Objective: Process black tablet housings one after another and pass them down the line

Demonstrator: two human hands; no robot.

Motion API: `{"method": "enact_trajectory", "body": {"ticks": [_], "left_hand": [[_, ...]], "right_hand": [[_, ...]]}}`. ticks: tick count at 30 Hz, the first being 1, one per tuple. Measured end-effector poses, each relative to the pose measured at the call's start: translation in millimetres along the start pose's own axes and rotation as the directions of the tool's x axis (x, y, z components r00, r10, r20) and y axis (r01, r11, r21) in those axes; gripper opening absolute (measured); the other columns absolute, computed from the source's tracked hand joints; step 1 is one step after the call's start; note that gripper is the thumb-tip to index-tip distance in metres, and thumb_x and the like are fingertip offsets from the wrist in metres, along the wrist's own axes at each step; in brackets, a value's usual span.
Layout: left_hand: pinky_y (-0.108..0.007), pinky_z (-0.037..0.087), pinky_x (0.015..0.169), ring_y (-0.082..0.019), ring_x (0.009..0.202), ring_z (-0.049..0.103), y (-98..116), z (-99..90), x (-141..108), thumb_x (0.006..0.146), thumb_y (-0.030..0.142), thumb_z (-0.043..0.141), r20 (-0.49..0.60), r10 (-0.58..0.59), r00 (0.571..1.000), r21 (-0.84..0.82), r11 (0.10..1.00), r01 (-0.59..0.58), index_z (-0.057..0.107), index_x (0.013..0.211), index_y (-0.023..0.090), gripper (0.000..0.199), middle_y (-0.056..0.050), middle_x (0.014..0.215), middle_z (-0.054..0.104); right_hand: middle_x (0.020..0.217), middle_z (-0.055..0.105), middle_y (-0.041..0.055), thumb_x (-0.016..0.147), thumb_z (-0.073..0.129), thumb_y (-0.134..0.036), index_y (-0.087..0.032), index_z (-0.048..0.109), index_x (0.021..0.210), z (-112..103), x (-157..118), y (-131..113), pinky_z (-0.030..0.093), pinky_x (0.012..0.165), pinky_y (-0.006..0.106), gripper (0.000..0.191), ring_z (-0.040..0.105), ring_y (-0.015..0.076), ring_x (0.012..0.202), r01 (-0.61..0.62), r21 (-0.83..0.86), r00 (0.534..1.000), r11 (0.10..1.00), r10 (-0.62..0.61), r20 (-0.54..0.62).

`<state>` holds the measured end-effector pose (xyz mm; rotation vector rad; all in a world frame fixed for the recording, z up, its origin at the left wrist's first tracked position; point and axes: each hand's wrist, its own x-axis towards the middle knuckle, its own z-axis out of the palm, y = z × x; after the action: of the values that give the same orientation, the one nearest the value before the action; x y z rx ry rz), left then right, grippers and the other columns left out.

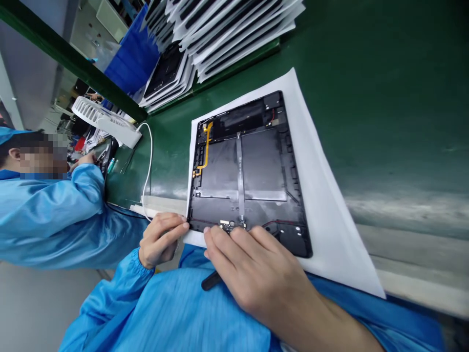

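Observation:
An open tablet housing (220,171) with a black shell lies on a white sheet (330,205) on the bench. Inside it run a yellow flex cable (207,146), a grey ribbon cable (240,171) and thin red wires. My left hand (161,239) pinches the housing's near left corner between thumb and fingers. Bent over the near edge, my right hand (252,269) has its fingertips by a small circuit board (227,225). A slim black tool (211,281) sticks out from under my right palm; its other end is hidden.
Stacked housings between white sheets (238,34) stand at the back, beside a lower stack (164,73) and a blue bin (134,56). A white fan (106,120) with its cable (149,166) is on the left. A co-worker in blue (54,210) sits beyond it.

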<state>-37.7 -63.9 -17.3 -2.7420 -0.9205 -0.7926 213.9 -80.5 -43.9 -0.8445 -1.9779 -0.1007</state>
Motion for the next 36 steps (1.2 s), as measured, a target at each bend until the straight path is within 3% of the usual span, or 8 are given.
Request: {"method": "enact_trajectory", "body": {"ticks": [9, 28, 31, 36], "left_hand": [[-0.037, 0.061, 0.077, -0.022, 0.096, 0.072, 10.2, 6.6, -1.3, 0.097, 0.01, 0.053, -0.069, -0.084, 0.994, 0.034, 0.996, 0.086, 0.068, 0.122, 0.022, 0.031, -0.008, 0.101, 0.075], [-0.037, 0.061, 0.081, -0.022, 0.1, 0.07, 13.8, 9.8, -0.1, 0.095, 0.004, 0.054, -0.091, -0.102, 0.991, 0.003, 0.995, 0.103, 0.066, 0.123, 0.021, 0.035, -0.009, 0.106, 0.072], [-0.038, 0.061, 0.086, -0.022, 0.104, 0.07, 14.1, 9.9, -1.1, 0.094, 0.002, 0.054, -0.082, -0.09, 0.993, -0.02, 0.996, 0.089, 0.066, 0.124, 0.018, 0.037, -0.01, 0.109, 0.072], [-0.039, 0.061, 0.09, -0.025, 0.113, 0.068, 12.1, 13.7, -8.9, 0.096, 0.006, 0.052, -0.096, -0.034, 0.995, -0.04, 0.999, 0.03, 0.063, 0.128, 0.013, 0.035, -0.014, 0.116, 0.07]], "right_hand": [[0.091, 0.072, 0.0072, 0.097, 0.054, -0.01, -0.015, 0.071, 0.086, -0.2, -0.5, 1.5, 0.033, 0.064, 0.037, 0.021, 0.051, 0.0188, 0.073, -0.001, 0.05, 1.0, 0.999, 0.002, -0.016], [0.091, 0.073, 0.0064, 0.097, 0.053, -0.008, -0.015, 0.073, 0.088, 1.4, -1.3, 1.3, 0.035, 0.065, 0.037, 0.024, 0.052, 0.0195, 0.075, 0.001, 0.04, 1.0, 0.999, -0.001, -0.013], [0.093, 0.072, 0.0086, 0.099, 0.057, -0.014, -0.009, 0.073, 0.102, -4.2, 0.9, 2.5, 0.038, 0.066, 0.037, 0.017, 0.055, 0.0203, 0.077, -0.004, 0.052, 1.0, 0.999, 0.004, -0.001], [0.103, 0.068, 0.0126, 0.108, 0.028, -0.049, -0.007, 0.051, 0.144, -28.9, 14.0, 9.1, 0.045, 0.068, 0.036, 0.059, 0.06, 0.0219, 0.082, -0.026, 0.202, 0.984, 0.979, -0.01, 0.177]]}}
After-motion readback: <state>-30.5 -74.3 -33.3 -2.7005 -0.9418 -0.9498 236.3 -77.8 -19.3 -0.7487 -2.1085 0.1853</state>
